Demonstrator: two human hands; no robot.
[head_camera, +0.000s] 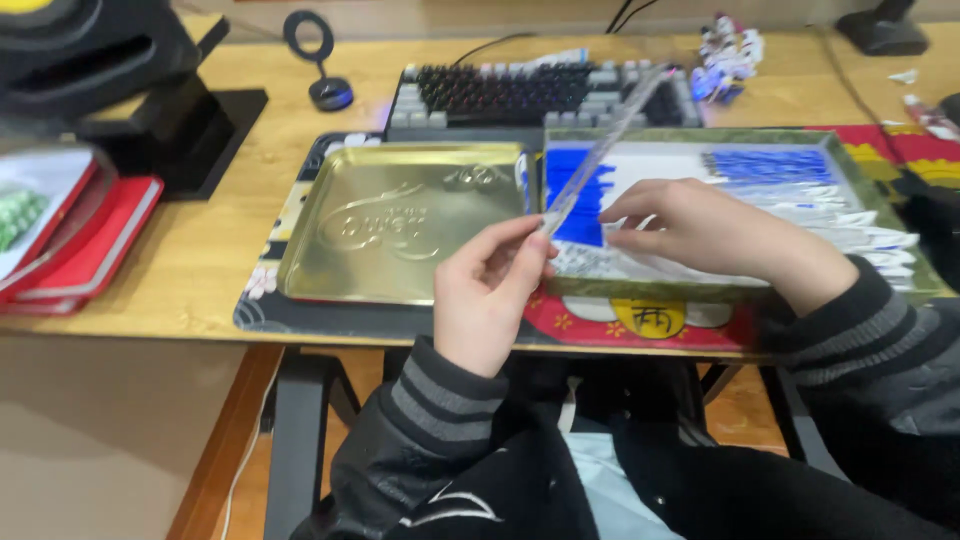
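My left hand (488, 290) pinches the near end of a long clear plastic strip (608, 140) that slants up towards the keyboard. My right hand (700, 232) reaches into the green-rimmed tray (860, 190), with its fingers beside the strip and over the blue and white pieces (578, 190) lying there. It touches those pieces, and it is unclear whether it grips one. An empty gold tin lid (400, 225) lies to the left of that tray.
A dark keyboard (530, 95) stands behind the trays. Red boxes (70, 240) sit at the left edge, with a black stand (150, 90) beyond. A small ring-shaped holder (322, 60) and a toy figure (728, 55) are at the back. A patterned mat (640, 320) lies underneath.
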